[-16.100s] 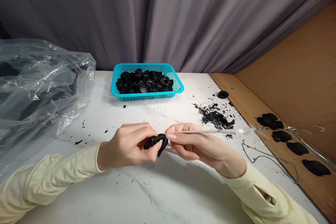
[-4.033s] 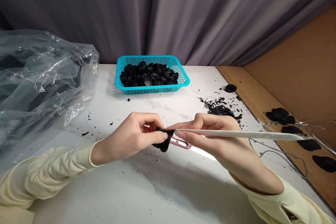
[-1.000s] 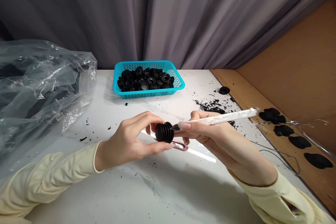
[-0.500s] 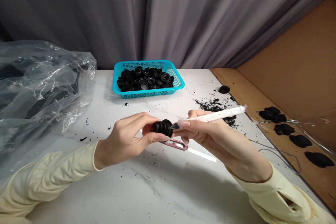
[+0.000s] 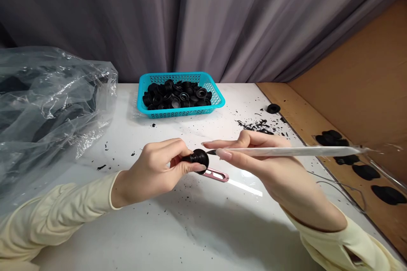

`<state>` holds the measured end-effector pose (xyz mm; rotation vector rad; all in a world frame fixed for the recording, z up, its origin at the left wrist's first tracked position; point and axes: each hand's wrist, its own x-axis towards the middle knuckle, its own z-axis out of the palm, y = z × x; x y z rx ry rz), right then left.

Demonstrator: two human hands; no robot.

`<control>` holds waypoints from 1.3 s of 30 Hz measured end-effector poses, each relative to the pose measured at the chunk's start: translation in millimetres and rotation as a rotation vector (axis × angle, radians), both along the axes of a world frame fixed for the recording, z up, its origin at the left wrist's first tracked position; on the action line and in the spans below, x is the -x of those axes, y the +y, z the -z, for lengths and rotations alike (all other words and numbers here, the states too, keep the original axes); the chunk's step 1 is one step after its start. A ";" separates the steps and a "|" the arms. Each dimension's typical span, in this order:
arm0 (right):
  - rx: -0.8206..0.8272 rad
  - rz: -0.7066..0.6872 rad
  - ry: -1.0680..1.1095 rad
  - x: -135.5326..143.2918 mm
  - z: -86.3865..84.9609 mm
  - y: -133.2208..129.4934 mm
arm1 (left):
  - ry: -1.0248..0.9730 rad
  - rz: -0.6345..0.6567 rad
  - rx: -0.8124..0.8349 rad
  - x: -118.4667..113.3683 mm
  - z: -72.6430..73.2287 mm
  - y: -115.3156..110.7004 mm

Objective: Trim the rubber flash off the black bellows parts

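Observation:
My left hand (image 5: 155, 167) pinches a black ribbed rubber bellows (image 5: 200, 157) between thumb and fingers above the table. In my right hand (image 5: 270, 165) is a craft knife (image 5: 289, 151) with a white-wrapped handle, held like a pen and nearly level. Its dark tip points left, right beside the rim of the bellows; whether they touch, I cannot tell. Behind and below the bellows, a pink slotted tool (image 5: 219, 175) lies on the white table, partly hidden by my left hand and the bellows.
A turquoise basket (image 5: 181, 113) full of black ribbed rubber parts stands at the back. Clear plastic bagging (image 5: 63, 89) heaps up on the left. Black scraps (image 5: 257, 126) and a loose rubber ring (image 5: 273, 108) lie to the right, near flat black pieces (image 5: 365, 172) on brown board.
The bellows has turned in my left hand, from its ribs showing side-on to a rounded end. My right hand has shifted right, and the knife has swung to nearly level.

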<state>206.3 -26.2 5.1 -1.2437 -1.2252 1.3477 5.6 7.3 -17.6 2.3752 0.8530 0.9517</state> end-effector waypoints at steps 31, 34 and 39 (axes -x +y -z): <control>0.045 -0.232 -0.043 1.8 10.0 1.6 | 0.044 0.048 1.044 -0.1 -12.1 6.4; 0.065 -0.218 -0.048 1.6 10.9 1.4 | 0.044 0.046 1.039 -0.8 -12.3 6.8; 0.074 -0.195 -0.058 1.8 12.5 1.0 | 0.043 0.051 1.033 -0.8 -13.0 6.4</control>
